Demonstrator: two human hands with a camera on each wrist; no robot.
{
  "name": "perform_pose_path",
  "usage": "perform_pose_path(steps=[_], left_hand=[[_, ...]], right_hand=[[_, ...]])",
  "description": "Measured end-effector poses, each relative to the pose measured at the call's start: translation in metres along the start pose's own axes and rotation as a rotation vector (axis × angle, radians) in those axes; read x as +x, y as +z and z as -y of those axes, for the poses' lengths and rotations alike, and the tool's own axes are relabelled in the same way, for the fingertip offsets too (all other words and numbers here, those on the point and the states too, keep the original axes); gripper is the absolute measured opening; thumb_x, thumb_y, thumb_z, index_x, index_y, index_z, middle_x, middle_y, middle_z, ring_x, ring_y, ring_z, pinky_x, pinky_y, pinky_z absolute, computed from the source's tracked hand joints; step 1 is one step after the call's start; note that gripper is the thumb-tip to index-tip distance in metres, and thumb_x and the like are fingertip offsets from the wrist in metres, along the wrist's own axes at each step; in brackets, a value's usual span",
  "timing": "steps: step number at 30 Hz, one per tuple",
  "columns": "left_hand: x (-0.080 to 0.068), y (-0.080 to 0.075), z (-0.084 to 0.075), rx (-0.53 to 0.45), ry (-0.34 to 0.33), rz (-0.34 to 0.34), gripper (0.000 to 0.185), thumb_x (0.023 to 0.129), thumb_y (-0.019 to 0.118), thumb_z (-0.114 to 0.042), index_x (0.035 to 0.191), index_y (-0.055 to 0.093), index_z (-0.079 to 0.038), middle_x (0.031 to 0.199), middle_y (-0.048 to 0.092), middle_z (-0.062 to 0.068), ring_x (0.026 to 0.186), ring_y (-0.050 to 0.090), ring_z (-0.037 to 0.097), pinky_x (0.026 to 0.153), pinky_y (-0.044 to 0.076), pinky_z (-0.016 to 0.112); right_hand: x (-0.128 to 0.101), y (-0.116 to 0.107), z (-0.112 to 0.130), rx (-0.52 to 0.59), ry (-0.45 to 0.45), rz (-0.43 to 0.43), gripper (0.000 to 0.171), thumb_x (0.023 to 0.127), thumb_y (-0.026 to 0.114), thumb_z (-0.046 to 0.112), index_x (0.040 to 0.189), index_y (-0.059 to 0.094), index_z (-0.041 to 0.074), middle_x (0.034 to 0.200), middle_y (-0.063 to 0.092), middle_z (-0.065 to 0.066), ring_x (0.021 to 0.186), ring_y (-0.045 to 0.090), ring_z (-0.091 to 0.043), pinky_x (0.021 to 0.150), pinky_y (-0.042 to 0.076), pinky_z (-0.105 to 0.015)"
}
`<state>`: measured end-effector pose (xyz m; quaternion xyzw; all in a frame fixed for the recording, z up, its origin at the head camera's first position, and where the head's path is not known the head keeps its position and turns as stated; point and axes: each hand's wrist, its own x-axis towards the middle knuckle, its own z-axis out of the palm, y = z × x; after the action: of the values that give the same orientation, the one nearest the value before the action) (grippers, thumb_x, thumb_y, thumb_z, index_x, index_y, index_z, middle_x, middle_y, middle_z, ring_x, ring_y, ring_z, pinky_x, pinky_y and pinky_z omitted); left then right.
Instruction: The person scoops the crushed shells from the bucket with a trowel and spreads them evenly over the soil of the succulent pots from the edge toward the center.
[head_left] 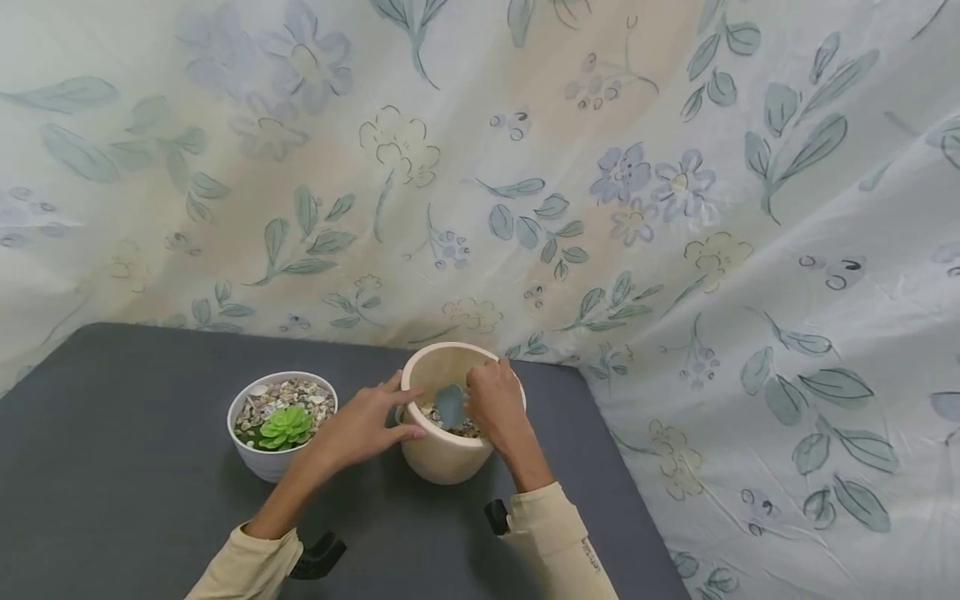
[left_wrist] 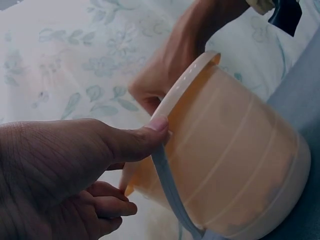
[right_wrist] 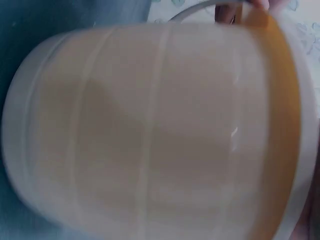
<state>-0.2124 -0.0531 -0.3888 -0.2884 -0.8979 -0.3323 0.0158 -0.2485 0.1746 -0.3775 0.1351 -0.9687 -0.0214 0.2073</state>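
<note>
A cream plastic bucket (head_left: 447, 462) stands on the dark table, with pebbles (head_left: 467, 428) in its bottom. My left hand (head_left: 363, 429) grips its rim at the left; in the left wrist view the thumb (left_wrist: 155, 127) lies on the rim, over the top of the bucket's grey handle (left_wrist: 172, 187). My right hand (head_left: 498, 404) reaches in over the right side of the rim with curled fingers. It holds a small grey-blue shovel (head_left: 450, 406), whose blade shows among the pebbles; its grip is hidden in the hand. The bucket's wall (right_wrist: 150, 125) fills the right wrist view.
Left of the bucket stands a white ribbed bowl (head_left: 258, 458) filled with pebbles and shells, with a green succulent (head_left: 286, 427) at its front. A flowered cloth (head_left: 480, 167) hangs behind the table (head_left: 127, 467) and down its right side.
</note>
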Motion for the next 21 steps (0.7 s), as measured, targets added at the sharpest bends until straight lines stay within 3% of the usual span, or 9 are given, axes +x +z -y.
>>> perform_pose_path(steps=[1,3,5,8,9,12,16,19,21], left_hand=[[0.000,0.000,0.000,0.001,-0.003,-0.002,0.065,0.093,0.078,-0.040,0.148,0.061,-0.009,0.161,0.034,0.039,0.140,0.047,0.061,0.108,0.047,0.069],[0.000,0.000,0.000,-0.005,-0.005,-0.001,0.065,0.093,0.078,-0.040,0.148,0.061,-0.010,0.162,0.033,0.038,0.141,0.046,0.061,0.109,0.046,0.070],[0.000,0.001,0.001,-0.007,0.005,0.006,0.064,0.094,0.077,-0.040,0.148,0.060,-0.010,0.162,0.032,0.039,0.141,0.045,0.062,0.109,0.046,0.070],[-0.001,0.002,0.002,-0.018,0.010,0.010,0.065,0.095,0.076,-0.041,0.149,0.059,-0.009,0.162,0.031,0.039,0.141,0.044,0.062,0.109,0.046,0.069],[-0.001,0.002,0.002,-0.019,0.011,0.009,0.065,0.095,0.076,-0.041,0.150,0.059,-0.010,0.162,0.030,0.040,0.142,0.044,0.062,0.109,0.047,0.069],[-0.001,0.003,0.003,-0.024,0.005,0.000,0.066,0.094,0.076,-0.042,0.150,0.059,-0.010,0.162,0.031,0.039,0.141,0.045,0.062,0.108,0.047,0.070],[0.000,0.002,0.002,-0.029,-0.001,0.003,0.066,0.095,0.076,-0.042,0.151,0.058,-0.011,0.164,0.030,0.038,0.142,0.043,0.062,0.109,0.046,0.071],[0.000,0.003,0.002,-0.031,-0.004,0.006,0.066,0.095,0.075,-0.041,0.151,0.058,-0.011,0.164,0.029,0.038,0.143,0.043,0.062,0.109,0.045,0.070],[0.000,0.003,0.002,-0.034,-0.005,0.007,0.066,0.095,0.076,-0.040,0.151,0.058,-0.009,0.164,0.029,0.038,0.143,0.043,0.061,0.109,0.045,0.070]], right_hand=[[0.001,-0.001,0.001,0.034,0.013,-0.008,0.046,0.076,0.079,0.002,0.048,0.046,0.017,0.054,0.050,0.001,0.066,0.055,-0.023,0.077,0.054,-0.041],[0.001,-0.002,0.002,0.131,0.079,-0.018,0.053,0.076,0.074,-0.002,0.045,0.036,0.019,0.048,0.032,0.006,0.052,0.038,-0.017,0.063,0.046,-0.035],[-0.001,-0.001,0.002,0.247,0.175,-0.033,0.056,0.074,0.065,-0.008,0.044,0.026,0.020,0.049,0.016,0.008,0.049,0.018,-0.012,0.051,0.031,-0.030],[-0.005,0.001,0.000,0.420,0.307,-0.049,0.060,0.081,0.063,-0.004,0.042,0.024,0.020,0.047,0.009,0.011,0.046,0.005,-0.007,0.046,0.012,-0.025],[-0.006,0.002,0.000,0.464,0.330,-0.051,0.061,0.083,0.065,-0.001,0.042,0.025,0.021,0.046,0.010,0.011,0.045,0.005,-0.006,0.045,0.012,-0.025],[-0.006,0.003,0.000,0.524,0.367,-0.064,0.064,0.089,0.070,0.010,0.039,0.031,0.020,0.042,0.014,0.012,0.042,0.011,-0.007,0.052,0.027,-0.028],[-0.007,0.004,-0.001,0.568,0.414,-0.096,0.062,0.087,0.071,0.008,0.037,0.036,0.019,0.039,0.019,0.010,0.047,0.022,-0.014,0.080,0.039,-0.044],[-0.008,0.000,-0.003,0.579,0.456,-0.117,0.049,0.086,0.074,0.008,0.040,0.057,0.013,0.038,0.046,0.004,0.053,0.051,-0.022,0.093,0.048,-0.053],[-0.009,-0.004,-0.005,0.579,0.490,-0.133,0.033,0.086,0.078,0.011,0.052,0.074,0.010,0.051,0.066,-0.001,0.068,0.068,-0.029,0.094,0.053,-0.056]])
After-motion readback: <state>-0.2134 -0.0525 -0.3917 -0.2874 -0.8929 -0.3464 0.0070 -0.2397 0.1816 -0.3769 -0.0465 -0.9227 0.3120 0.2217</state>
